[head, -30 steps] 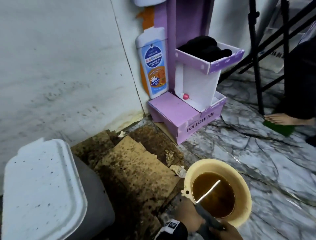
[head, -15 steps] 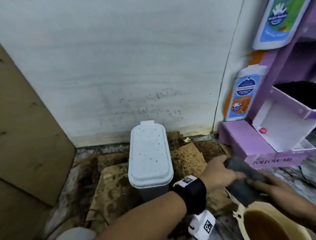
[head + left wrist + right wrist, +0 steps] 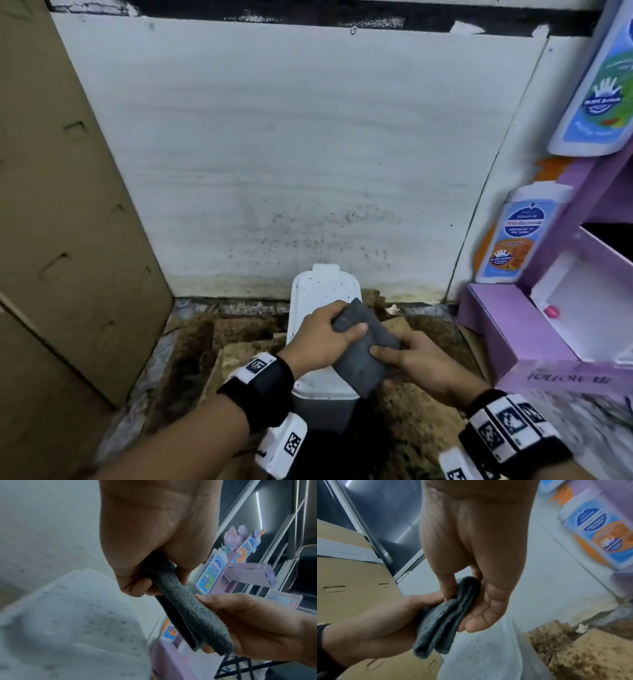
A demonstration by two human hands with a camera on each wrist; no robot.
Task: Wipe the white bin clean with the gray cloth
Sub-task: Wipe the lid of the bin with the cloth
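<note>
The white bin (image 3: 320, 291) stands on the floor against the wall, its lid speckled with dark spots (image 3: 72, 615) (image 3: 481, 655). Just above the lid both hands hold the folded gray cloth (image 3: 363, 349) (image 3: 185, 609) (image 3: 440, 626). My left hand (image 3: 325, 339) (image 3: 145, 563) grips its far end, thumb on top. My right hand (image 3: 414, 363) (image 3: 471, 601) pinches the near end between thumb and fingers. I cannot tell whether the cloth touches the lid.
Stained brown cardboard pieces (image 3: 421, 404) lie on the floor around the bin. A large cardboard sheet (image 3: 68, 222) leans at the left. A purple display stand (image 3: 548, 325) with soap bottle cut-outs (image 3: 513, 233) stands at the right.
The view swung from the yellow basin to the bin. Both hands carried the cloth left and up, from over the basin to above the bin's lid.
</note>
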